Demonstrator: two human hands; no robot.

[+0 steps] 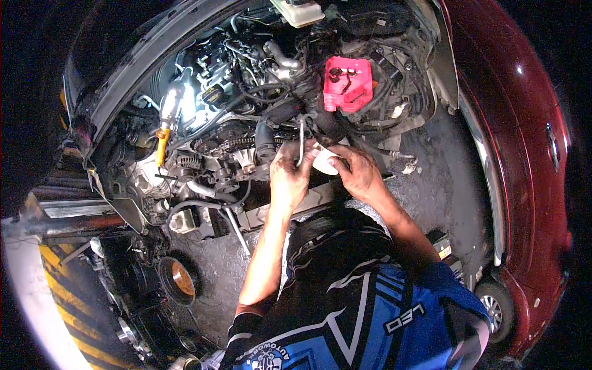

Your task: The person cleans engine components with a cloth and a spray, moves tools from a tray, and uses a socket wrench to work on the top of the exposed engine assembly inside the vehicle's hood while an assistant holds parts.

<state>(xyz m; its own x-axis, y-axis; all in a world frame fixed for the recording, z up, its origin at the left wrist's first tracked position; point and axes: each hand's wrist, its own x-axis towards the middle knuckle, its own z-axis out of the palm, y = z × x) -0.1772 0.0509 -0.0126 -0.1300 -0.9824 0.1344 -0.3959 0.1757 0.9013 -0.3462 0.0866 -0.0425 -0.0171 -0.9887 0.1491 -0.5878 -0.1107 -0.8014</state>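
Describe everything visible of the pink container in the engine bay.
The pink container looks like a plastic jug cut open along one broad side, with what appears to be a short neck at its near end. It lies open side up in the right part of the engine bay. Small dark parts rest inside, too small to identify. Its underside is hidden.

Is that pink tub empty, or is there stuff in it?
Not empty: a few small dark parts lie inside the pink tub, with bare pink showing around them.
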